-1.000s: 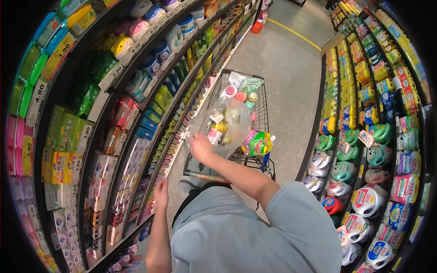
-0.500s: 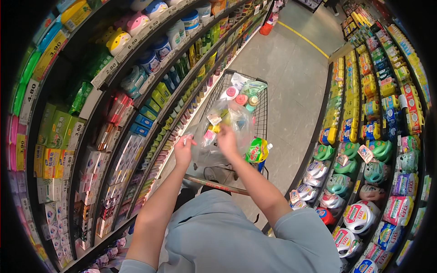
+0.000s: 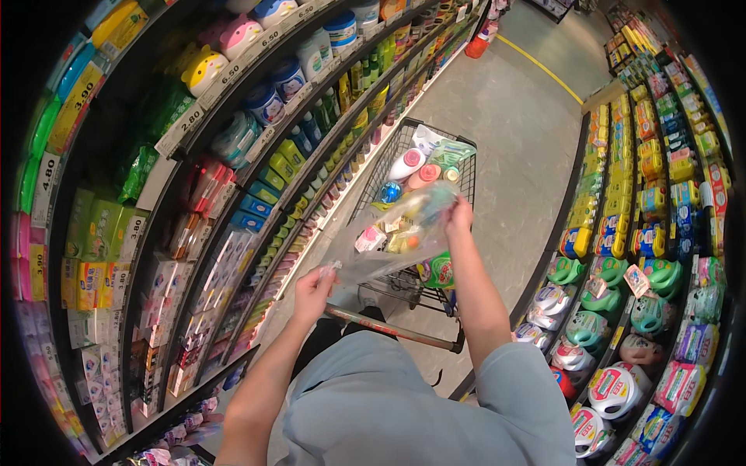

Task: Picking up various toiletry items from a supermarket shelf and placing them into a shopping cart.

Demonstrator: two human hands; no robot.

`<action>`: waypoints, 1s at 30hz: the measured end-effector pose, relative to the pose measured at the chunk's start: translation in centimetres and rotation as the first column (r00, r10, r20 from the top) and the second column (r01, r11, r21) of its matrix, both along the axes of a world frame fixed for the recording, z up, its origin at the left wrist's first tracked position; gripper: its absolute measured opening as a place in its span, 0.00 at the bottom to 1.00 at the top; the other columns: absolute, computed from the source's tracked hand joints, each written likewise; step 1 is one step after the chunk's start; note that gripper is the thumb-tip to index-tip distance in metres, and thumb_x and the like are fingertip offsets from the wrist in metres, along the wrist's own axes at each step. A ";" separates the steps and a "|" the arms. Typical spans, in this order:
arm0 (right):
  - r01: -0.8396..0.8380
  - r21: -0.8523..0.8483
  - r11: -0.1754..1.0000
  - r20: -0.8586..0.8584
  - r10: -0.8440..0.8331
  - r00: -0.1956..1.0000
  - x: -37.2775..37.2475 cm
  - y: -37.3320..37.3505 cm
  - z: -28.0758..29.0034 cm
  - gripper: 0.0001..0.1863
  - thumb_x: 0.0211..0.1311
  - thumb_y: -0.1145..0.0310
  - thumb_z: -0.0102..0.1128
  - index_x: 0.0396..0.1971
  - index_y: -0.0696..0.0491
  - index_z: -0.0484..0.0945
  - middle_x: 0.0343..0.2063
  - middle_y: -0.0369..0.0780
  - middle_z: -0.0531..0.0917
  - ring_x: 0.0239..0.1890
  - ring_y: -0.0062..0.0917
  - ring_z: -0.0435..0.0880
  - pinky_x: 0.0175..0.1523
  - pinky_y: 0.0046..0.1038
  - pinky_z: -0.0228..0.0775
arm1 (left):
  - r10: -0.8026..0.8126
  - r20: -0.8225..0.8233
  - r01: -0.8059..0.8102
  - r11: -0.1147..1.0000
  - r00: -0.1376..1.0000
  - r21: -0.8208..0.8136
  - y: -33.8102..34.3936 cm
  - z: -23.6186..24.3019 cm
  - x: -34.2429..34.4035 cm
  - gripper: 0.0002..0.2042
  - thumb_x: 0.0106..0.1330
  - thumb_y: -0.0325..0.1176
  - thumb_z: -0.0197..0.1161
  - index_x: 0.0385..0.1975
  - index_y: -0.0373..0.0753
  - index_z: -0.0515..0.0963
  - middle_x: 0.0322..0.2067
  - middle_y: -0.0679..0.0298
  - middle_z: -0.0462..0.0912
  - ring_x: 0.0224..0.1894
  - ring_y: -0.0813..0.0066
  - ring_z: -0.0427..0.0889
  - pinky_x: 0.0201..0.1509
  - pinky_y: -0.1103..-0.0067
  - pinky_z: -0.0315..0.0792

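clear bag, over the cart at the person's twelve o'clock: left hand pinches its eight-o'clock edge, right hand its two-o'clock edge; packages blur, inside or beneath i cannot tell.

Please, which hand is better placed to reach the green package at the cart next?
Probably the right hand: it is closer to the green package, while the left hand is farther left. Both hold the plastic bag, so the right would need to release it first.

Goods blurred through clear bag, shirt cut off below
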State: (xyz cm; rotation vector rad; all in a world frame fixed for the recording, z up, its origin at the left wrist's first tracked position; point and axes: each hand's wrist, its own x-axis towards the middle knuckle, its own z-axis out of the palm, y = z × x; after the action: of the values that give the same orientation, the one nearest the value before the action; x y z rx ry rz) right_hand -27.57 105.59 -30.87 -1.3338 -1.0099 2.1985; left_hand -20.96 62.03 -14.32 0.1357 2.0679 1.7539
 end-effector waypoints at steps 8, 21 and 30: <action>0.251 -0.084 0.964 -0.165 -0.262 0.951 9.2 2.1 11.5 0.10 0.72 0.63 0.50 0.40 0.54 0.69 0.27 0.36 0.73 0.22 0.23 0.71 0.45 0.37 0.81 | -0.007 -0.042 0.010 0.998 0.999 0.070 2.6 2.4 -2.3 0.10 0.77 0.32 0.57 0.49 0.34 0.80 0.25 0.72 0.79 0.23 0.88 0.71 0.28 0.85 0.66; -0.100 0.990 -0.101 0.121 0.234 0.965 6.8 -3.6 18.5 0.19 0.49 0.78 0.60 0.44 0.53 0.79 0.38 0.41 0.82 0.43 0.35 0.81 0.53 0.35 0.75 | -0.235 -0.012 0.236 0.971 0.972 0.036 6.0 4.2 -7.6 0.36 0.65 0.21 0.55 0.75 0.50 0.59 0.35 0.69 0.82 0.27 0.84 0.77 0.30 0.83 0.74; -0.588 0.269 -0.763 0.960 0.259 0.104 3.7 -1.1 9.9 0.24 0.61 0.70 0.58 0.60 0.47 0.76 0.50 0.43 0.84 0.53 0.39 0.84 0.63 0.41 0.75 | -0.239 0.020 0.239 0.959 0.971 -0.150 8.1 4.5 -7.7 0.36 0.60 0.22 0.57 0.72 0.49 0.63 0.39 0.66 0.83 0.31 0.75 0.81 0.35 0.76 0.75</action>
State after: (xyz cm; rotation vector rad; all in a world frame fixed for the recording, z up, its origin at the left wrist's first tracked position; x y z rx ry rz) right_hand -23.85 104.47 -20.98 0.4053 -3.4697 0.2726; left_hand -28.62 70.12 -9.85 0.3241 2.0772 1.4478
